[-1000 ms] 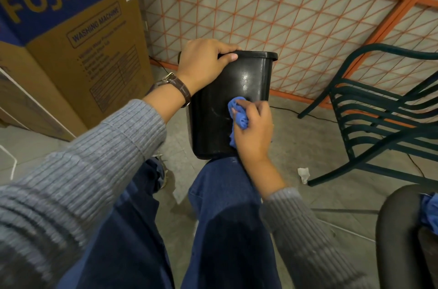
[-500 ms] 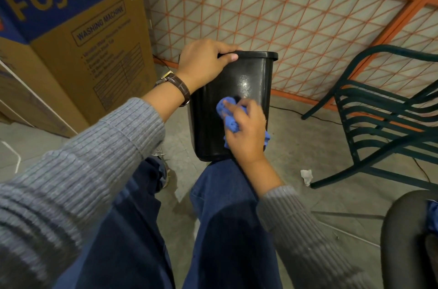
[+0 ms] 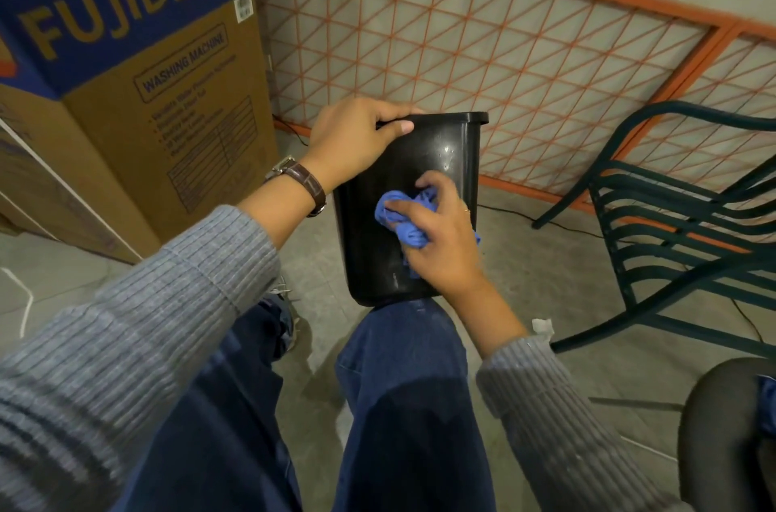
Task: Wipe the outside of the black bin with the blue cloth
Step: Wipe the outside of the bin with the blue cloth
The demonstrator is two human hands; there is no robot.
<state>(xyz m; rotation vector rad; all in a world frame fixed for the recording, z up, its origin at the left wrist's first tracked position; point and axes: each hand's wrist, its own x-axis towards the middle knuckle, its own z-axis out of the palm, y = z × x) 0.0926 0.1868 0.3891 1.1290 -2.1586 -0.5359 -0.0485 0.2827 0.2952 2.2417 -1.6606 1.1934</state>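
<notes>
A grey concrete floor point(image 3: 546, 280) runs back to an orange wire-grid panel point(image 3: 462, 49). Before it, the person's right hand point(image 3: 439, 236) clenches a crumpled blue cloth point(image 3: 394, 207) and presses it against the near outer wall of the black plastic bin point(image 3: 373, 255), whose base rests on the right knee point(image 3: 403, 343) in dark blue trousers. The left hand point(image 3: 357, 138) grips the bin's rim at its top left corner, thumb outside; a large cardboard washing-machine box point(image 3: 126, 91) stands to the left, a dark green slatted chair point(image 3: 672, 217) to the right.

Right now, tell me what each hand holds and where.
The left hand grips the black bin at its top rim; the right hand holds the bunched blue cloth, pressed on the bin's side.
</notes>
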